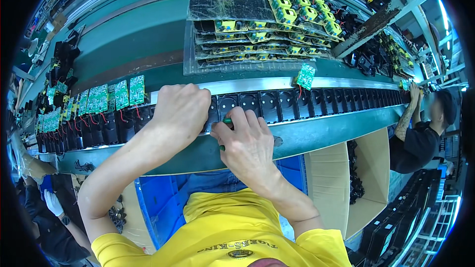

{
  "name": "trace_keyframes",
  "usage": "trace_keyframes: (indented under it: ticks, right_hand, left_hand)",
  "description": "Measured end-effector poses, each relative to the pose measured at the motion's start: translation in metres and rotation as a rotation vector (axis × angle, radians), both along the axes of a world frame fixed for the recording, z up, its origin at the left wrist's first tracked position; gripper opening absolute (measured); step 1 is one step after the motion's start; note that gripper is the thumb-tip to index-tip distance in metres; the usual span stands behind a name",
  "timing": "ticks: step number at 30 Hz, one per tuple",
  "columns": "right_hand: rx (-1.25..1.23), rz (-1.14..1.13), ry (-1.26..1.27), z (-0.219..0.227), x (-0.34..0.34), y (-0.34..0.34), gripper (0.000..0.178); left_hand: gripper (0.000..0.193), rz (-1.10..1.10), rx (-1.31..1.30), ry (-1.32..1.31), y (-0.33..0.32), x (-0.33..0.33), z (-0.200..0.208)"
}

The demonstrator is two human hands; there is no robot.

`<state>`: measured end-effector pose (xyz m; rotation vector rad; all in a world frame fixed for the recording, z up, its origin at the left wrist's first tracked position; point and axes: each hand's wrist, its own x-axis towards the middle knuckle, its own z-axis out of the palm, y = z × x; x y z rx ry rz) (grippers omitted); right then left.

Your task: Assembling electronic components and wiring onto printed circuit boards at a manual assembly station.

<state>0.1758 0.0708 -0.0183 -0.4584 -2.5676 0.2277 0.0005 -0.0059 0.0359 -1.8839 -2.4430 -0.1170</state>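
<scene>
My left hand (183, 109) is closed over the row of black plastic housings (289, 106), knuckles up; whatever its fingers hold is hidden. Just to its right, my right hand (247, 143) wraps round a green-handled tool (227, 120), whose working end cannot be seen. Both hands are at the same part of the row, close together. Left of them, green circuit boards (97, 100) stand in the housings with red wires hanging down. One more green circuit board (306, 76) leans at the rail on the right, red wires below it.
Stacked sheets (213, 12) carrying yellow-and-black circuit boards rise behind the rail. A rusty metal post (371, 24) stands to their right. Below the bench edge are a blue bin (156, 202) and a cardboard box (329, 183). A co-worker (423, 138) works at the far right; another person's gloved hand (53, 202) shows lower left.
</scene>
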Motion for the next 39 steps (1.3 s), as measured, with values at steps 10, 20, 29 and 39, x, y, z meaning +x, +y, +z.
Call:
trace_keyframes:
  ticks: [10, 20, 29, 39]
  right_hand:
    - [0.018, 0.002, -0.008, -0.001, -0.001, 0.001, 0.012]
    - [0.051, -0.010, -0.004, 0.000, 0.000, -0.001, 0.014]
    - [0.061, -0.019, -0.001, 0.002, -0.002, -0.002, 0.014]
    - [0.046, 0.027, 0.065, -0.001, -0.003, -0.001, 0.008]
  left_hand:
    - [0.014, 0.035, 0.070, -0.020, -0.005, 0.001, -0.005]
    - [0.014, 0.025, 0.070, -0.034, 0.001, 0.002, -0.008]
    - [0.015, 0.101, 0.047, -0.103, 0.003, -0.001, -0.010]
    - [0.015, 0.065, 0.068, -0.116, -0.001, 0.001, -0.012]
